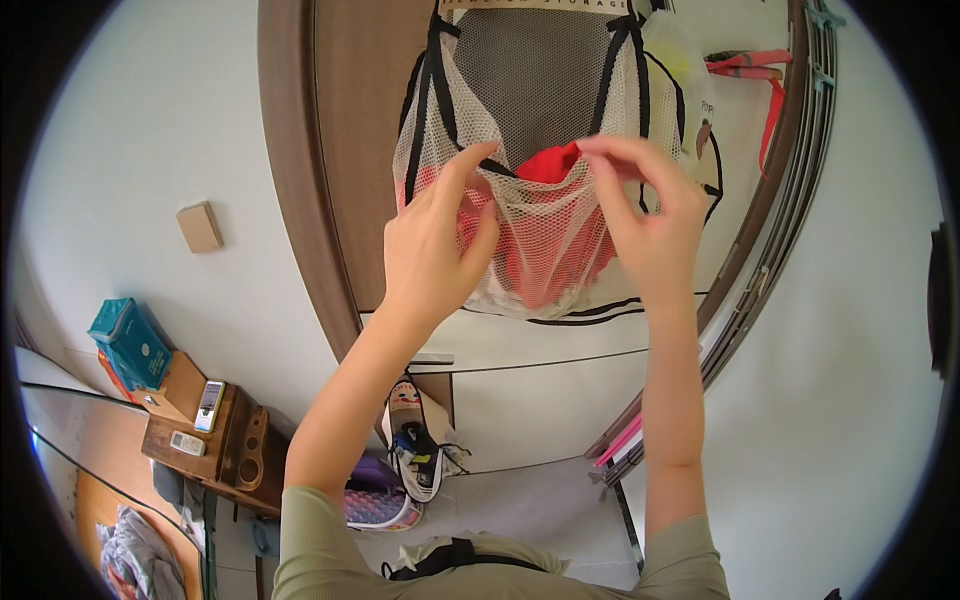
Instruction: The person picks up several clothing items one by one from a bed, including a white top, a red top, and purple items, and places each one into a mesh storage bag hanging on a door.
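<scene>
**Left hand (432, 245) and right hand (662, 220) at the rim (500, 170) of a mesh bag (545, 215)**

Left fingers: forefinger at the rim's left part, thumb lower and well apart from it; no pinch seen.

Right fingers: thumb and forefinger tips close together at the rim's right part. Whether they nip mesh or cloth, cannot tell.

Red cloth (545, 166): one piece, showing above the rim between the hands, just left of the right fingertips, touching or nearly so. Right hand nearer. Visible strip lies crosswise, rising to the right. More red fabric shows through the mesh below.

Bag: white mesh, black trim, hung upright before a pale panel (560, 400). Mouth upward; rim runs crosswise and sags between the hands.

Writing: dark capitals on a pale strip (540, 4) at the bag's head, cut by the top edge. Dark lettering and a small brown figure on a white bag (704, 138), right. Farther out, lower left: tote (405, 395), printed; teal pack (135, 345), pale print; phone (208, 406) and remote (187, 442) on a wooden surface (228, 425), markings too small to tell.
</scene>
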